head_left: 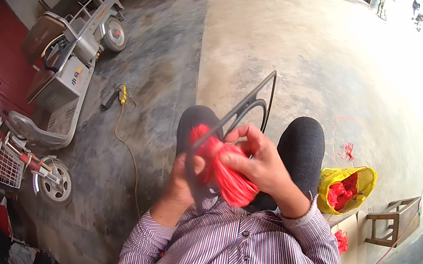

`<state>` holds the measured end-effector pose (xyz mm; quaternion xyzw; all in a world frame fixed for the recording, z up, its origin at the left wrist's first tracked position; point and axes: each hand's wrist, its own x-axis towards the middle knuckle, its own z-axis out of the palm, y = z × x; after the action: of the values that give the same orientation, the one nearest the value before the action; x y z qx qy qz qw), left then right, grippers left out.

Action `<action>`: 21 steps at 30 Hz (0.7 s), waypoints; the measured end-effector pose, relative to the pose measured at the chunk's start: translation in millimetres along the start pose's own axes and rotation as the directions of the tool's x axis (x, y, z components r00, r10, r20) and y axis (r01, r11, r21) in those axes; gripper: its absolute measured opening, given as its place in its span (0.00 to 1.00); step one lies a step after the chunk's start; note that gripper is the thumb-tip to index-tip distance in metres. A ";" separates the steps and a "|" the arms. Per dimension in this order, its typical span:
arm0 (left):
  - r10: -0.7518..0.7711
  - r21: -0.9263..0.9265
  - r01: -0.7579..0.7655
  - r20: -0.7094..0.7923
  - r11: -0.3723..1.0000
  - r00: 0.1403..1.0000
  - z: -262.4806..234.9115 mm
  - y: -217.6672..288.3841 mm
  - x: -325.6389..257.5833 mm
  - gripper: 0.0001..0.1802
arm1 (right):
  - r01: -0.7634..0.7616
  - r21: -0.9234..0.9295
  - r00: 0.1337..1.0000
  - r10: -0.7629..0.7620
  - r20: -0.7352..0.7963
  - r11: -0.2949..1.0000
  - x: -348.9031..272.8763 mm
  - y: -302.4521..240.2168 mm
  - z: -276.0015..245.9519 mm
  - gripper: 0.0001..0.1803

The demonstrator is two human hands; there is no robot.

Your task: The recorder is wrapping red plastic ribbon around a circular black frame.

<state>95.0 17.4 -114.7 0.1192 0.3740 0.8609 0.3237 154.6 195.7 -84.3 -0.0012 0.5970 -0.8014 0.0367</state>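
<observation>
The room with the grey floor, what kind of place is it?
Probably a garage or home workshop. A bare concrete floor spreads out, an electric tricycle and a scooter are parked by the wall, and a cable trails across the ground. Small wooden stools stand about.

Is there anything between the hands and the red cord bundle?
No. The right hand grips the red cord bundle directly, and the left hand holds it from below together with the dark frame. Nothing separates them.
</observation>
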 end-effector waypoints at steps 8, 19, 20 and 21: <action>-0.028 0.001 0.028 0.052 1.000 0.998 -2.0 -4.1 -1.8 0.21 | 0.113 0.400 0.992 -0.080 -0.097 0.910 17.1 56.9 -29.9 0.16; -0.229 -0.155 0.235 0.058 0.960 0.972 -15.9 -0.3 -7.1 0.31 | 0.145 0.350 0.973 -0.069 -0.222 0.926 11.3 68.1 -44.4 0.26; -0.180 -0.105 0.185 0.059 0.977 0.982 -17.9 0.2 -4.7 0.31 | 0.211 0.349 0.964 -0.135 -0.228 0.913 9.6 73.4 -55.5 0.24; -0.137 -0.056 0.140 0.060 0.989 0.989 -18.7 0.5 -3.8 0.31 | 0.272 0.350 0.951 -0.195 -0.239 0.896 5.1 78.5 -64.7 0.23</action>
<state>89.3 4.1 -127.1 0.1070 0.3462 0.8435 0.3965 151.0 235.0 -178.2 0.0136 0.4271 -0.8960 -0.1203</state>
